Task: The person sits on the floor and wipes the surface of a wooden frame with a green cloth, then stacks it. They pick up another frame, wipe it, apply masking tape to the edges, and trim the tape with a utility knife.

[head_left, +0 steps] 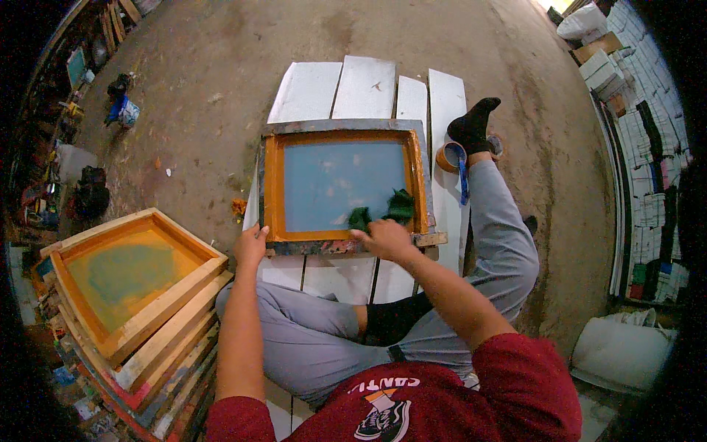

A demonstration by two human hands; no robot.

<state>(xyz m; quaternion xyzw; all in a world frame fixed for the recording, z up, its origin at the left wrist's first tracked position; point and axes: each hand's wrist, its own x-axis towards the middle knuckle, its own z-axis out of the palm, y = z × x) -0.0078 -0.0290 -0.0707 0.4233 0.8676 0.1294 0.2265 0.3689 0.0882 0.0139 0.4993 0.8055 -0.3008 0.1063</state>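
A screen printing frame [345, 127] lies flat on white boards before me, its pale blue-grey mesh [317, 173] edged with orange. My left hand [252, 244] grips the frame's near left corner, thumb on top and the other fingers partly hidden. Over the frame's near right edge, my right hand [389, 239] is closed on a dark green cloth [400, 208]. The cloth is bunched in two lobes and rests against the mesh near its lower right corner. My right fingertips are partly hidden by the cloth.
A stack of wooden frames [158, 346] stands at my left, the top one with a yellow-green mesh. Close to my outstretched foot [475, 125] is an orange-brown cup [446, 158] with a blue-stained tool. White boards [372, 85] lie under the frame. Stacked white material [659, 177] lines the right side.
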